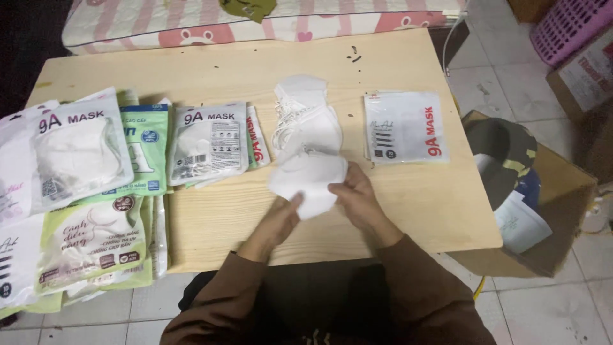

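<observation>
— Right, hands first?

— Both over the near middle of the wooden bench (pixel 396 217). Left hand (pixel 286 217) pinching the lower left edge of a white face mask (pixel 308 182), fingers closed on the fabric. Right hand (pixel 357 198) gripping the right edge of the same mask, fingers curled round it.

— And the mask itself?

— Held between both hands, just above the bench top or resting on it; cannot tell which. Touching the near end of a loose pile of white masks (pixel 305 115) running away toward the middle of the bench.

— Anything to the right?

— Small stack of flat white pouches with red lettering (pixel 405 126), lying apart from the loose pile. Beyond the bench edge, an open cardboard box (pixel 562 191) on the tiled floor, dark cloth and pale bags inside.

— To the left?

— Sealed mask packet with a grey label (pixel 207 142), lying on a few more. Further left, a larger clear packet (pixel 80 147) overlapping green-printed packets (pixel 89 239), which hang over the near left edge.

— Far side?

— Pink and white striped mattress (pixel 191 22) along the back edge, an olive cloth (pixel 249 7) on top. Pink plastic crate (pixel 568 22) at top right.
</observation>
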